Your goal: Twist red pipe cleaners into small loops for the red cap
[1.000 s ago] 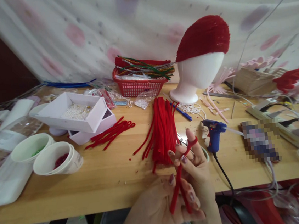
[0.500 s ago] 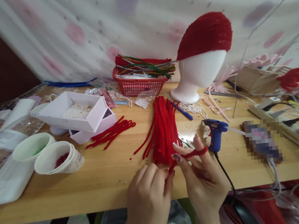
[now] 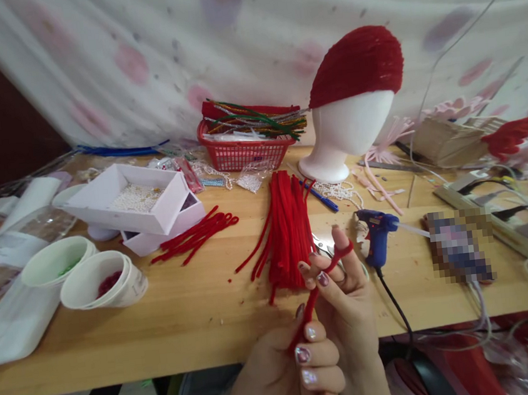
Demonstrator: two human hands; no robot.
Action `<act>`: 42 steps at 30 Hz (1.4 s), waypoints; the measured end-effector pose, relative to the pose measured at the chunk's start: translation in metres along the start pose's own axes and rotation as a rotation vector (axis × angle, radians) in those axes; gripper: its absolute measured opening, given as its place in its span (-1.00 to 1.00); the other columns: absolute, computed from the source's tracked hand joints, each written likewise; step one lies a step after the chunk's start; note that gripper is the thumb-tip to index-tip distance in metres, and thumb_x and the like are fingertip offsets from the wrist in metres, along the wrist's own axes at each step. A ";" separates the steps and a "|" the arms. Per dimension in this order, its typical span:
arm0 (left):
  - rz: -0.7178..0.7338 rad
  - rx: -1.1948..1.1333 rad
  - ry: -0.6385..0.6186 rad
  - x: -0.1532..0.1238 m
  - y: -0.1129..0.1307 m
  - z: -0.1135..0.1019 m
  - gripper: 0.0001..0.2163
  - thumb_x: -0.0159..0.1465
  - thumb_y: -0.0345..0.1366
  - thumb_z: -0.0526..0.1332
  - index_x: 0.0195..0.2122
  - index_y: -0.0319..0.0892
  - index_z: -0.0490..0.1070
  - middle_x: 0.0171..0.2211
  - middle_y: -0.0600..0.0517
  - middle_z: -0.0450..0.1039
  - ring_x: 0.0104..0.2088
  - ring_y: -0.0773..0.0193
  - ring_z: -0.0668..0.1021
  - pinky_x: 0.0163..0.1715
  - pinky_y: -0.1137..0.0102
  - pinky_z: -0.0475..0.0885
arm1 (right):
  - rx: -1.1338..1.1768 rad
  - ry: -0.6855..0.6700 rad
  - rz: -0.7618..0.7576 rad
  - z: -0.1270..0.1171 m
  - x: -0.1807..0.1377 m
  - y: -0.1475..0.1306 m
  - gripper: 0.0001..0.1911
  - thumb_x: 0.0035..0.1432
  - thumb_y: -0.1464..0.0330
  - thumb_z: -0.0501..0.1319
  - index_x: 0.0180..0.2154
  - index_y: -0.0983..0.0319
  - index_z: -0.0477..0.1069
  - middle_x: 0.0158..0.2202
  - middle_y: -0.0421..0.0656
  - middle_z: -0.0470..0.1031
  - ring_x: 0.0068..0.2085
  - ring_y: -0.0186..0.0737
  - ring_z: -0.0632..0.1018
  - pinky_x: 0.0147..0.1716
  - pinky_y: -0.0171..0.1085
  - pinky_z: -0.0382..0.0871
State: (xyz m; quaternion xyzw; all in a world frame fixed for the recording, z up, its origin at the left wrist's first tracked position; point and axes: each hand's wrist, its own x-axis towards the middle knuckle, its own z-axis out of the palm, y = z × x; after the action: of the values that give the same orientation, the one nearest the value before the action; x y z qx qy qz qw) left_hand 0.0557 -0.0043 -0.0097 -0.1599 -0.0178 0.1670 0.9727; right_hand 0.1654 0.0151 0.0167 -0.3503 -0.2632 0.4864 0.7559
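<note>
Head view: both hands at the near edge of the wooden table, below centre. Left hand curled into a fist, fingers closed round the lower end of a red pipe cleaner. Right hand just behind it, touching it, index finger raised; the pipe cleaner loops round that fingertip and runs down through the pinched fingers to the left fist. Held in the air just above the table edge, not resting on it.

Just beyond the hands: bundle of red pipe cleaners lying flat, long axis pointing away. To its right, a blue glue gun with black cord trailing toward the edge. Left of the bundle, a smaller pile of red stems. Near left: two white cups, touching, one with red bits inside. Behind them, stacked white boxes, top one holding pale beads.

Far side: red basket of mixed-colour stems, and a white foam head wearing a red cap, in front of a spotted curtain.
</note>
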 end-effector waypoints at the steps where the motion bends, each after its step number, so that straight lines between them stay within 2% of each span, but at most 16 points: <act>1: -0.001 -0.049 0.017 0.000 -0.003 0.003 -0.74 0.33 -0.31 0.20 -0.52 -0.21 0.47 -0.66 0.17 0.30 -0.68 0.50 0.38 -0.56 0.52 0.28 | 0.002 -0.010 0.006 -0.001 0.000 0.000 -0.38 0.01 0.45 0.47 0.09 -0.11 0.46 -0.33 -0.32 0.72 -0.49 -0.42 0.59 -0.37 -0.38 0.60; 8: 0.091 0.138 0.101 0.002 -0.010 -0.002 -0.80 0.20 -0.18 0.36 -0.50 -0.13 0.49 -0.68 0.24 0.16 -0.71 0.53 0.14 -0.53 0.51 0.22 | -0.068 -0.027 -0.047 -0.006 0.000 0.005 -0.36 0.05 0.47 0.43 0.13 -0.10 0.42 -0.31 -0.30 0.72 -0.45 -0.37 0.63 -0.38 -0.36 0.61; 12: 0.214 0.556 0.167 0.009 -0.002 -0.007 -0.60 -0.17 0.04 0.52 -0.58 -0.14 0.45 -0.74 0.24 0.19 -0.73 0.51 0.18 -0.60 0.49 0.25 | -0.125 -0.028 -0.120 -0.005 -0.002 0.003 -0.37 0.06 0.49 0.41 0.13 -0.09 0.43 -0.30 -0.26 0.74 -0.41 -0.32 0.70 -0.41 -0.40 0.61; 14: 0.312 0.759 0.254 0.007 0.004 0.001 -0.60 -0.20 -0.02 0.54 -0.63 -0.17 0.42 -0.74 0.17 0.32 -0.72 0.44 0.30 -0.62 0.47 0.25 | -0.181 -0.009 -0.168 -0.007 -0.003 0.001 -0.35 0.07 0.50 0.40 0.15 -0.09 0.40 -0.25 -0.23 0.73 -0.33 -0.25 0.72 -0.38 -0.37 0.64; 16: 0.452 0.955 0.389 0.001 0.007 0.014 -0.74 -0.04 -0.24 0.51 -0.61 -0.20 0.44 -0.64 0.06 0.48 -0.63 0.39 0.44 -0.54 0.47 0.28 | -0.263 0.001 -0.225 -0.011 -0.004 -0.001 -0.35 0.09 0.51 0.39 0.16 -0.06 0.39 -0.20 -0.21 0.72 -0.26 -0.18 0.73 -0.33 -0.30 0.67; 18: 0.818 1.581 0.664 -0.008 0.007 0.026 -0.81 0.12 -0.36 0.37 -0.59 -0.18 0.43 -0.62 0.09 0.46 -0.57 0.37 0.46 -0.52 0.46 0.26 | -0.370 0.012 -0.304 -0.013 -0.006 -0.001 -0.37 0.10 0.52 0.38 0.16 -0.03 0.39 -0.16 -0.19 0.71 -0.19 -0.14 0.73 -0.27 -0.23 0.68; 20: 1.154 2.171 0.749 -0.015 0.004 0.033 -0.78 0.19 -0.46 0.26 -0.60 -0.17 0.39 -0.63 0.09 0.43 -0.56 0.34 0.45 -0.51 0.43 0.24 | -0.484 0.030 -0.404 -0.013 -0.008 0.000 -0.36 0.10 0.54 0.37 0.18 0.00 0.38 -0.15 -0.19 0.71 -0.17 -0.13 0.72 -0.18 -0.15 0.67; 22: 1.428 2.539 0.787 -0.018 0.003 0.035 -0.74 0.23 -0.51 0.20 -0.60 -0.17 0.36 -0.64 0.09 0.40 -0.57 0.32 0.45 -0.51 0.40 0.24 | -0.587 0.030 -0.501 -0.010 -0.010 0.002 -0.33 0.10 0.55 0.36 0.20 0.02 0.34 -0.15 -0.20 0.71 -0.17 -0.13 0.71 -0.10 -0.08 0.64; 25: 1.648 2.678 0.874 -0.017 0.007 0.033 -0.73 0.28 -0.51 0.19 -0.57 -0.17 0.36 -0.65 0.08 0.39 -0.58 0.30 0.47 -0.50 0.39 0.28 | -0.688 -0.002 -0.684 -0.004 -0.014 0.006 -0.34 0.10 0.58 0.34 0.18 -0.01 0.37 -0.22 -0.23 0.73 -0.24 -0.11 0.71 -0.10 0.00 0.61; 27: 1.696 2.619 0.834 -0.017 0.011 0.033 -0.78 0.28 -0.50 0.21 -0.52 -0.19 0.41 -0.63 0.07 0.43 -0.56 0.30 0.50 -0.47 0.41 0.33 | -0.692 0.002 -0.763 -0.003 -0.015 0.009 -0.35 0.09 0.59 0.34 0.16 -0.03 0.39 -0.26 -0.23 0.73 -0.27 -0.08 0.71 -0.12 0.04 0.61; 30: 1.470 2.258 0.722 -0.020 0.014 0.034 -0.91 0.22 -0.42 0.31 -0.44 -0.17 0.51 -0.54 0.05 0.56 -0.48 0.28 0.57 -0.41 0.44 0.40 | -0.568 0.037 -0.623 -0.005 -0.013 0.008 -0.31 0.10 0.56 0.35 0.22 -0.01 0.32 -0.24 -0.19 0.73 -0.22 -0.08 0.72 -0.17 -0.01 0.64; 33: 0.868 1.501 0.603 -0.024 0.014 0.030 -0.80 0.21 -0.13 0.33 -0.42 -0.16 0.56 -0.51 0.03 0.61 -0.46 0.27 0.61 -0.40 0.43 0.45 | -0.360 0.040 -0.383 -0.007 -0.005 0.002 -0.33 0.11 0.52 0.36 0.20 -0.05 0.34 -0.22 -0.19 0.73 -0.27 -0.18 0.73 -0.30 -0.23 0.66; 35: 0.452 0.993 0.435 -0.024 0.014 0.021 -0.62 0.18 0.06 0.29 -0.41 -0.22 0.58 -0.54 0.01 0.60 -0.53 0.28 0.59 -0.41 0.40 0.48 | -0.236 0.018 -0.295 -0.006 -0.001 -0.001 -0.39 0.07 0.49 0.40 0.12 -0.08 0.43 -0.26 -0.24 0.73 -0.35 -0.27 0.72 -0.34 -0.33 0.64; 37: 0.161 0.638 0.275 -0.022 0.014 0.012 -0.56 0.14 0.09 0.32 -0.41 -0.28 0.59 -0.58 0.02 0.56 -0.58 0.32 0.57 -0.39 0.37 0.50 | -0.164 0.003 -0.248 -0.005 0.002 -0.002 -0.42 0.04 0.46 0.44 0.07 -0.08 0.48 -0.29 -0.27 0.74 -0.39 -0.29 0.71 -0.31 -0.33 0.64; 39: 0.031 0.429 0.174 -0.020 0.012 0.007 -0.66 0.15 -0.04 0.36 -0.40 -0.30 0.59 -0.62 0.08 0.50 -0.61 0.37 0.53 -0.32 0.31 0.53 | -0.142 0.003 -0.216 -0.004 0.002 -0.002 -0.42 0.03 0.44 0.44 0.08 -0.08 0.47 -0.29 -0.28 0.73 -0.41 -0.27 0.70 -0.27 -0.27 0.65; 42: 0.058 0.229 0.099 -0.019 0.006 0.008 -0.81 0.27 -0.24 0.29 -0.42 -0.25 0.56 -0.65 0.18 0.39 -0.69 0.49 0.38 -0.24 0.20 0.56 | -0.112 -0.008 -0.175 -0.003 0.001 -0.001 -0.40 0.04 0.43 0.45 0.09 -0.14 0.45 -0.29 -0.30 0.73 -0.46 -0.28 0.68 -0.26 -0.22 0.66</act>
State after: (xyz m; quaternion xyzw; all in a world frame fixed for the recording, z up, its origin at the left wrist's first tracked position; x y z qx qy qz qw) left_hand 0.0354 -0.0027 -0.0035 -0.0564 0.0542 0.1878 0.9791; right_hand 0.1685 0.0150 0.0159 -0.3659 -0.3226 0.4043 0.7737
